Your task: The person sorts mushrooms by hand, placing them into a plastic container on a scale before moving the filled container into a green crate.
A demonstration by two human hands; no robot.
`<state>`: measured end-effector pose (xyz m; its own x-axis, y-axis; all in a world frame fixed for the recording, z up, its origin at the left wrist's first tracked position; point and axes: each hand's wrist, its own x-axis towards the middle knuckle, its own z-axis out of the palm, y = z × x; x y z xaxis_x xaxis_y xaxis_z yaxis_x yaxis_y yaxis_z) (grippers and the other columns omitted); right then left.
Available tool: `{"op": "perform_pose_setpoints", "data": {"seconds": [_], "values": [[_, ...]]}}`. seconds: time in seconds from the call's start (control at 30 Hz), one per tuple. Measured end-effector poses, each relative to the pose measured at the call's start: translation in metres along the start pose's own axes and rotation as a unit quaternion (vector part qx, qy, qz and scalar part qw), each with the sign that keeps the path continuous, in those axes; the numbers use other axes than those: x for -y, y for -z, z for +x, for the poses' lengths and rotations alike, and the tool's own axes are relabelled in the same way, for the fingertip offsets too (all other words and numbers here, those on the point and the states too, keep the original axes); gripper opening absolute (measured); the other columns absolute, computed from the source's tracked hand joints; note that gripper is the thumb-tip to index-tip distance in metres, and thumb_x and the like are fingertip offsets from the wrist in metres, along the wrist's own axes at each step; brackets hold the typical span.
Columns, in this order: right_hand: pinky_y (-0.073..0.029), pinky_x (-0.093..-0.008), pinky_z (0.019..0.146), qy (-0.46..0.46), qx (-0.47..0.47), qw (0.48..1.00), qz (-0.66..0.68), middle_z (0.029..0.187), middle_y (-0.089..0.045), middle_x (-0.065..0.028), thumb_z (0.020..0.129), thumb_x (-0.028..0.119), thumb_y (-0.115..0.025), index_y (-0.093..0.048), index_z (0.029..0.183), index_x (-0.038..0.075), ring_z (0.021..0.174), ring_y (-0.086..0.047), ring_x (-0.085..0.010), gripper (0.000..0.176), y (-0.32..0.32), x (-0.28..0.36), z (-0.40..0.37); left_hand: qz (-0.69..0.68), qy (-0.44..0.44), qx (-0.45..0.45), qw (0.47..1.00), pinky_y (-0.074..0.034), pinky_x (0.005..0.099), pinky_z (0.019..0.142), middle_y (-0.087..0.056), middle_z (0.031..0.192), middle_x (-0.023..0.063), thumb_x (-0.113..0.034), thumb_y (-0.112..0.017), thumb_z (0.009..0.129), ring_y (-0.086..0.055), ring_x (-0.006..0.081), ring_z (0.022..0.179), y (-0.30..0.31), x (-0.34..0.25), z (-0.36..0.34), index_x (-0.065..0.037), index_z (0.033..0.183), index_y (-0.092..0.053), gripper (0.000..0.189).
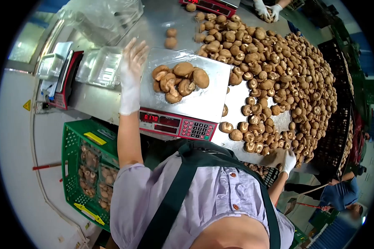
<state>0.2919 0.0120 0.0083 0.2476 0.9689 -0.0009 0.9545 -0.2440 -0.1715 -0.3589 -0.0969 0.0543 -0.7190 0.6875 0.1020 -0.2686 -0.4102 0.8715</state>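
Note:
My left hand [133, 62], in a white glove, is raised with its fingers spread at the left edge of a clear plastic tray [153, 62]. Several brown mushrooms [180, 81] lie in that tray, which rests on the silver plate [212, 93] of a red scale. The scale's display [149, 117] reads 0.170. My right hand [289, 161], also white-gloved, is at the near edge of a large mushroom heap [278, 79]. Its fingers are too small and blurred to show a grip; a brownish patch lies beside them.
Empty clear trays [106, 66] are stacked at left, near a second red scale [64, 83] and a plastic bag [104, 20]. A green crate [77, 166] holds packed mushrooms. Another person's gloved hands [268, 10] hold mushrooms across the table; another person [340, 191] is at right.

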Motion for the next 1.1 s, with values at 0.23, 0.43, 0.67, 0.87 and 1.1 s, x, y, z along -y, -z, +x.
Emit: {"op": "perform_pose_setpoints", "data": {"seconds": [0.23, 0.43, 0.67, 0.87, 1.1], "values": [[-0.046, -0.0246, 0.077, 0.162, 0.18, 0.91, 0.338, 0.097, -0.066, -0.0073, 0.083, 0.015, -0.059, -0.063, 0.106, 0.004, 0.086, -0.059, -0.012, 0.026, 0.01, 0.209, -0.024, 0.504, -0.204, 0.164, 0.823, -0.031, 0.0415, 0.101, -0.06, 0.11, 0.0134, -0.017, -0.062, 0.079, -0.042, 0.0322, 0.12, -0.011, -0.006, -0.087, -0.005, 0.108, -0.06, 0.031], [-0.043, -0.0336, 0.088, 0.486, 0.179, 0.776, 0.361, 0.109, -0.06, -0.0145, 0.08, 0.015, -0.06, -0.057, 0.112, 0.002, 0.102, -0.055, -0.0261, 0.035, -0.011, 0.346, -0.077, 0.429, -0.198, 0.127, 0.872, -0.021, 0.0409, 0.106, -0.038, 0.135, 0.0198, -0.04, -0.043, 0.091, -0.031, 0.0306, 0.128, -0.004, 0.007, -0.104, 0.004, 0.124, -0.047, 0.054], [-0.041, -0.0388, 0.091, 0.551, 0.101, 0.749, 0.354, 0.11, -0.058, -0.018, 0.076, 0.017, -0.064, -0.064, 0.096, 0.003, 0.107, -0.051, -0.0343, 0.025, -0.024, 0.369, -0.11, 0.34, -0.17, 0.051, 0.924, -0.025, 0.04, 0.104, -0.038, 0.135, 0.0207, -0.04, -0.048, 0.089, -0.034, 0.0309, 0.127, -0.014, 0.013, -0.096, 0.003, 0.122, -0.05, 0.054], [-0.042, -0.032, 0.09, 0.369, 0.193, 0.775, 0.476, 0.113, -0.059, -0.0139, 0.085, 0.011, -0.057, -0.062, 0.103, 0.003, 0.102, -0.056, -0.0216, 0.021, -0.028, 0.343, -0.096, 0.44, -0.161, 0.089, 0.879, -0.024, 0.0391, 0.105, -0.039, 0.134, 0.0202, -0.019, -0.059, 0.08, -0.034, 0.033, 0.126, -0.014, 0.01, -0.114, 0.002, 0.121, -0.049, 0.046], [-0.048, -0.0216, 0.072, 0.272, 0.461, 0.738, 0.412, 0.097, -0.062, -0.0088, 0.089, 0.014, -0.055, -0.05, 0.118, -0.002, 0.085, -0.059, -0.0103, 0.034, -0.023, 0.356, -0.077, 0.278, 0.01, -0.073, 0.958, -0.041, 0.0332, 0.092, -0.047, 0.123, 0.0175, -0.01, -0.06, 0.082, -0.05, 0.0265, 0.111, -0.014, 0.024, -0.144, 0.003, 0.127, -0.039, 0.051]]}}
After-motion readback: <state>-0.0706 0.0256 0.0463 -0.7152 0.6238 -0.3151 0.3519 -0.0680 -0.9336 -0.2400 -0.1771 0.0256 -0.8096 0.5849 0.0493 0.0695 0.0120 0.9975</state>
